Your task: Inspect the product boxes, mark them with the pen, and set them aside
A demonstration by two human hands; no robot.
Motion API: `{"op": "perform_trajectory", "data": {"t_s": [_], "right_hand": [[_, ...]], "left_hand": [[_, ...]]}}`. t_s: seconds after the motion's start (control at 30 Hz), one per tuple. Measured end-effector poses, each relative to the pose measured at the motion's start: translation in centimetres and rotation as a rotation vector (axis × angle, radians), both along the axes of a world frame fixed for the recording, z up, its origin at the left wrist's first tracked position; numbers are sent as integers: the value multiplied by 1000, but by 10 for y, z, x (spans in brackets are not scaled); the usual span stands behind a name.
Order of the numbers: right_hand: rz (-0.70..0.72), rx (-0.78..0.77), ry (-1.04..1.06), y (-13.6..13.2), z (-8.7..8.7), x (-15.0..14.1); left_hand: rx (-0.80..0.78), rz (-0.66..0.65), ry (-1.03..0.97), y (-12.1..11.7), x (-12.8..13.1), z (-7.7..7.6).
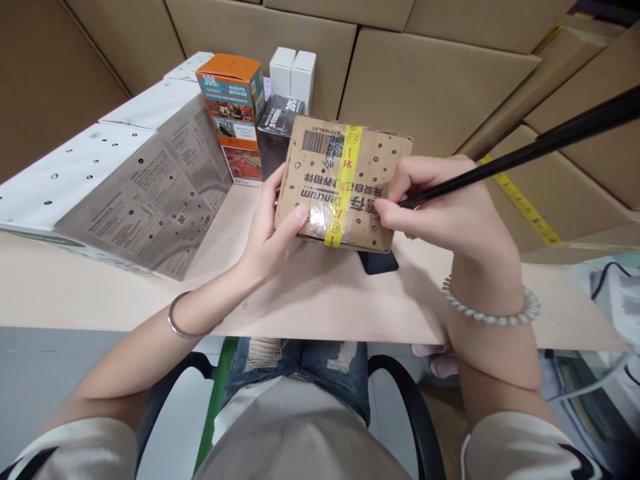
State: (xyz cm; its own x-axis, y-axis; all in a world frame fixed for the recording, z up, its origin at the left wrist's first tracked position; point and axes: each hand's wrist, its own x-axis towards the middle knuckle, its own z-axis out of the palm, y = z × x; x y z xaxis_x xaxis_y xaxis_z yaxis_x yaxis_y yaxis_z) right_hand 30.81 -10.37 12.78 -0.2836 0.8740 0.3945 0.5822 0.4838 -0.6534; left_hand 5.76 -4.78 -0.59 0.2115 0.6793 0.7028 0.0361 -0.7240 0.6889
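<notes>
My left hand (267, 230) grips a small brown cardboard box (320, 193) by its left side, thumb on the upper face. The box is tilted above the table and carries a barcode, dark printing, small ring-shaped marks and a strip of yellow printed tape (345, 180). At its right side is my right hand (433, 197), its thumb and fingers pinched round the thin end of a long black stick-like thing (520, 150). That thing widens toward the right edge of the view; its exact kind is unclear. The pinched fingertips are close to the box face, and the tip is hidden.
On the pale table (320, 307) stand large white boxes (140, 167), an orange box (233, 113), a dark box (277, 133) and two slim white boxes (293, 70). A flat black object (380, 262) lies under the held box. Large cartons (425, 87) line the back.
</notes>
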Motion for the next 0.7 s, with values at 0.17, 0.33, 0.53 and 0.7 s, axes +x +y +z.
{"op": "perform_trajectory", "data": {"t_s": [0.17, 0.33, 0.53, 0.7], "right_hand": [[20, -14, 54, 0, -3, -1], [-63, -97, 398, 12, -18, 24], [-541, -508, -391, 24, -54, 63], [-645, -534, -884, 32, -88, 62]], "left_hand": [[95, 47, 79, 3, -2, 0], [166, 147, 167, 2, -6, 5], [206, 145, 259, 4, -13, 11], [245, 89, 392, 8, -19, 23]]}}
